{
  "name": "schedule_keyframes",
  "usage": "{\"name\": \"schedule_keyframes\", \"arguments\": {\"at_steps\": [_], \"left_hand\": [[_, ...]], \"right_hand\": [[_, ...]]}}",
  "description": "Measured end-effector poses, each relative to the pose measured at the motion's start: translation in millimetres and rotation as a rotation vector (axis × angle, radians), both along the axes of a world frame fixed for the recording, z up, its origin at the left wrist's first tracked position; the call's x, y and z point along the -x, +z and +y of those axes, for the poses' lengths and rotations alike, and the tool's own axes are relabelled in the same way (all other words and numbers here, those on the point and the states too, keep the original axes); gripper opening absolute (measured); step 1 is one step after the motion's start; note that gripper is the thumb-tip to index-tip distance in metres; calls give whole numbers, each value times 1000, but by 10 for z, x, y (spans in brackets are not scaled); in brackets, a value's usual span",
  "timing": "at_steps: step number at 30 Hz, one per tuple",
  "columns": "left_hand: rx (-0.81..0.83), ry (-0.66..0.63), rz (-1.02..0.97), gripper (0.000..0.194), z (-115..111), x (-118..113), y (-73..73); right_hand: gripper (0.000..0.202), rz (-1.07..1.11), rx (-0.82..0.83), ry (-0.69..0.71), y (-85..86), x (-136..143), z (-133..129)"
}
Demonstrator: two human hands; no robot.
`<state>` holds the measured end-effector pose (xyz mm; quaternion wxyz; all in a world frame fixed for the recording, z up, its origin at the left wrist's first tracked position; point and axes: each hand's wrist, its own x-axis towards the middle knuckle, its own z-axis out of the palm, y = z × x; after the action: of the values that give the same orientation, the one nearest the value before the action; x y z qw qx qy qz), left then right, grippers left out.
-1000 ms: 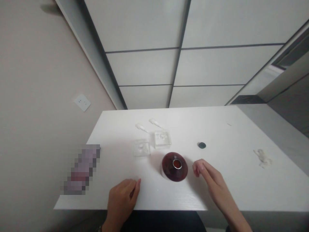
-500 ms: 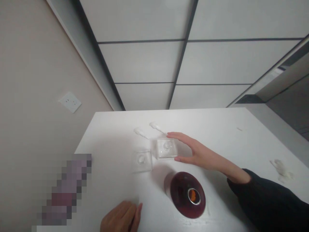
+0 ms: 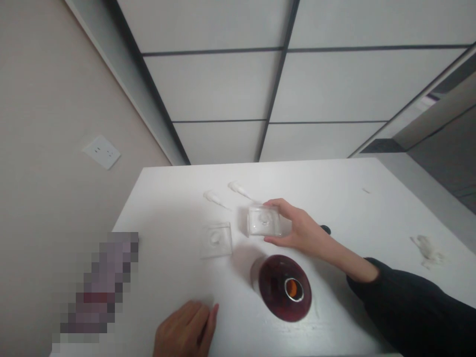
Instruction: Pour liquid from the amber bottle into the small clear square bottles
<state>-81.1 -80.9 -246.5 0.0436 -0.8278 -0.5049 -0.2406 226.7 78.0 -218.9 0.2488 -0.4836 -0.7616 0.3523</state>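
My right hand (image 3: 288,225) has its thumb and fingers round the sides of a clear square container (image 3: 263,221), which looks slightly raised from the table and shows a round shape in its middle. A similar flat clear square piece (image 3: 216,240) lies to its left. My left hand (image 3: 186,327) rests on the table near the front edge, fingers curled in and thumb beside them. I see nothing held in it. Between the hands stands a dark red, round-topped object (image 3: 277,292) with a metal-rimmed orange centre.
Two small translucent plastic spoon-like pieces (image 3: 213,198) lie behind the clear squares. A dark round item (image 3: 326,229) shows beyond my right wrist. Crumpled pale material (image 3: 427,250) lies on the white table (image 3: 156,213) at the right. A pixelated area covers the left edge.
My right hand has closed from a wide reach onto the clear container and shifted it slightly right. A dark round item now shows behind the wrist. The view has tilted a little.
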Motion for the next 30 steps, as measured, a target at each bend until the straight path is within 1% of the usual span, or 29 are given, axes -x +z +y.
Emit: {"name": "schedule_keyframes", "arguments": {"at_steps": [3, 6, 8, 10, 12, 14, 16, 18, 20, 22, 24, 27, 28, 30], "left_hand": [[-22, -15, -94, 47, 19, -29, 128], [53, -52, -250, 33, 19, -103, 330], [108, -73, -328, 26, 28, -208, 458], [155, -91, -389, 32, 68, -357, 550], [216, -121, -461, 44, 153, -523, 597], [280, -176, -529, 55, 271, -666, 608], [334, -239, -577, 65, 396, -761, 590], [364, -290, -611, 66, 501, -805, 547], [395, -330, -660, 61, 571, -817, 483], [453, -356, -734, 59, 606, -817, 412], [517, -366, -800, 60, 615, -819, 352], [561, -358, -848, 64, 606, -826, 307], [576, -352, -857, 64, 603, -827, 303], [612, -344, -871, 66, 598, -827, 305]], "right_hand": [[58, 44, -43, -109, 83, -200, -156], [63, 149, -67, -202, 180, -396, -381], [64, 202, -86, -233, 250, -495, -547], [61, 209, -120, -252, 320, -565, -708], [57, 196, -162, -260, 382, -612, -854], [55, 174, -202, -263, 436, -643, -978], [59, 173, -248, -268, 486, -659, -1079], [64, 183, -287, -261, 537, -664, -1158], [64, 164, -305, -230, 591, -665, -1217], [61, 105, -318, -186, 638, -669, -1253], [61, 60, -347, -134, 673, -677, -1269], [64, 29, -402, -40, 695, -682, -1279], [65, 19, -405, -25, 693, -679, -1285], [71, 13, -387, -51, 677, -665, -1307]]}}
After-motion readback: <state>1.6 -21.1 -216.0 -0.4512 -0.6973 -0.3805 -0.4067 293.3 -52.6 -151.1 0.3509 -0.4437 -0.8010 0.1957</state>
